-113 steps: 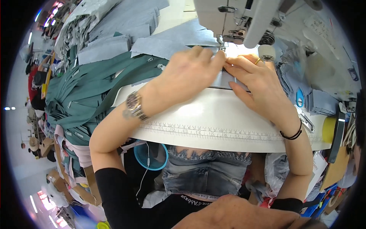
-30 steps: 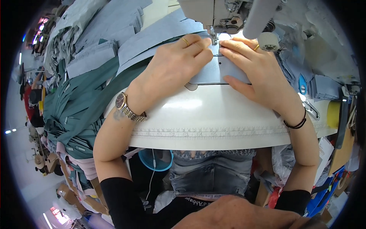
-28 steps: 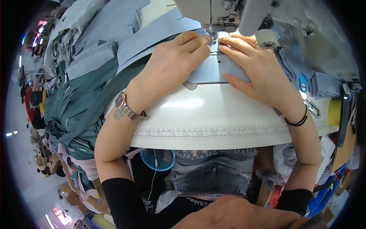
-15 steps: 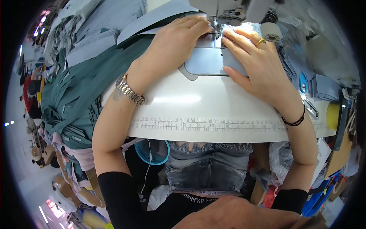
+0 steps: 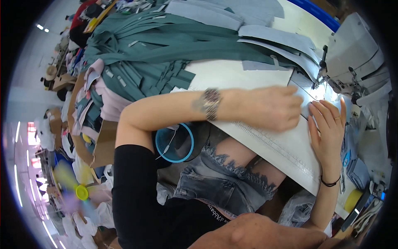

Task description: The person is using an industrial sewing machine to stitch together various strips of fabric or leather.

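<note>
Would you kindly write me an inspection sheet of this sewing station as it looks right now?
Surface: white sewing table, partly bare, with a stitched edge strip.
Job's things: grey-blue fabric piece lies under the sewing machine needle area.
Clutter: teal fabric pile and grey-blue cut pieces heaped beyond the hands; yellow object at the table's right.
Grips: left hand flat on the fabric, blurred; right hand flat beside it, fingers spread.
Cables: thin white cord across the blue-rimmed bin.
Surroundings: cardboard boxes and garments at the left.
</note>
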`<state>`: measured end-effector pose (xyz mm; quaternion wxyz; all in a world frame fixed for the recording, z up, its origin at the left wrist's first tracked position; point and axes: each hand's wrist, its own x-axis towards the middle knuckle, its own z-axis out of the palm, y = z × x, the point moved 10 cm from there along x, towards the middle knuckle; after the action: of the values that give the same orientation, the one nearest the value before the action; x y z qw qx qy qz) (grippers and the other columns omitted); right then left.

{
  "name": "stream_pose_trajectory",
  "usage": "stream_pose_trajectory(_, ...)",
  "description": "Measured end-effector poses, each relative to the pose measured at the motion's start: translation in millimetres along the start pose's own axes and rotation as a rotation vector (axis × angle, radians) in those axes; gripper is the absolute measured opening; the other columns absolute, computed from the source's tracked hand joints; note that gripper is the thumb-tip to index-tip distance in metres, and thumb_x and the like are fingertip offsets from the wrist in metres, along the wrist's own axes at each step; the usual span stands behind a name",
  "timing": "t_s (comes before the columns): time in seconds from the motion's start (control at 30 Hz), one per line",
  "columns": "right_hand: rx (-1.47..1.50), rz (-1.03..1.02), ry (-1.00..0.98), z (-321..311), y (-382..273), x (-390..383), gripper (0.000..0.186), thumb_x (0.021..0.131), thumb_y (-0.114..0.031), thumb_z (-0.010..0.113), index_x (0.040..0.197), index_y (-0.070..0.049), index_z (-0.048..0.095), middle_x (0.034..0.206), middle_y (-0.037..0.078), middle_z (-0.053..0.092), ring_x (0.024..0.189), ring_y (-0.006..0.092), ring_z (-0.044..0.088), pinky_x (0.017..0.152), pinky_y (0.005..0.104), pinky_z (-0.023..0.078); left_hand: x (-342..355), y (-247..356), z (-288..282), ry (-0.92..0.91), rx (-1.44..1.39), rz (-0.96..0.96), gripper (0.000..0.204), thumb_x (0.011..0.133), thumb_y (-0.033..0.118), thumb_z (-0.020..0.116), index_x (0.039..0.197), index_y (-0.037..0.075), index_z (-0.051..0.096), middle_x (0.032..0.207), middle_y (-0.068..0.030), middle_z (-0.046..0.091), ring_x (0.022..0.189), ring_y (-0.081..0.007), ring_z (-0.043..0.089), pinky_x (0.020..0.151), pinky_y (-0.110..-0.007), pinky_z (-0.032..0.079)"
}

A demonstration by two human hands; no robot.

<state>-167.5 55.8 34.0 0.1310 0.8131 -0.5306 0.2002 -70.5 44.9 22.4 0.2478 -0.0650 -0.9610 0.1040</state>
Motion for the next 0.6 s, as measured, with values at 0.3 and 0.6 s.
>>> stream_pose_trajectory(0.3, 0.053, -0.164, 0.101, -19, -15, 5, 0.025, 0.081, 0.000, 0.071, 0.106, -0.001, 0.071, 0.109, 0.009, 0.070, 0.107, 0.0263, 0.064, 0.112, 0.0543, 0.039, -185, -110, -144, -0.191, 0.408, -0.853, 0.020, 0.081, 0.010, 0.074, 0.098, 0.003, 0.068, 0.101, -0.0100, 0.067, 0.105, -0.0313, 0.059, 0.088, -0.042, 0.049)
stream_pose_trajectory(0.6, 0.982, 0.376, -0.643, 29, -107, 13, 0.031, 0.094, -0.004, 0.065, 0.124, 0.000, 0.065, 0.126, 0.011, 0.066, 0.121, 0.0237, 0.060, 0.108, 0.0430, 0.043, -13, -18, -102, 0.187, -0.859, -0.542, 0.017, 0.083, 0.010, 0.071, 0.098, 0.004, 0.067, 0.083, -0.0114, 0.067, 0.075, -0.0283, 0.067, 0.064, -0.037, 0.053)
